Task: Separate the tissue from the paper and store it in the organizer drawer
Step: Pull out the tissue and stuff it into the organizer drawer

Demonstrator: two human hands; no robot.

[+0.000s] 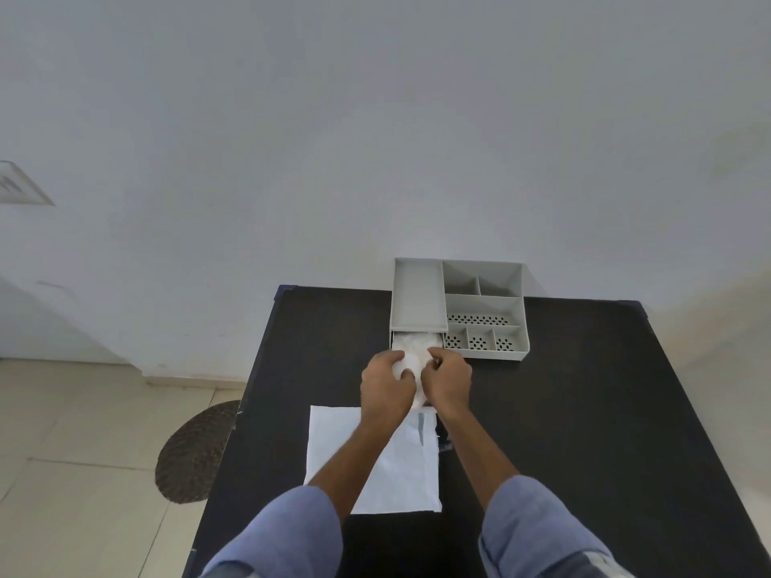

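Note:
A grey organizer with several compartments stands at the far edge of the black table. Its drawer is pulled out toward me from under the left tray and is mostly hidden by my hands. White crumpled tissue fills the drawer. My left hand and my right hand are side by side over the drawer, fingers curled on the tissue. A flat white sheet of paper lies on the table in front of the drawer, under my forearms.
The table's left edge runs down toward me, with a tiled floor and a round dark woven mat beside it. A plain white wall rises right behind the organizer. Bare black tabletop spreads to the right of the paper.

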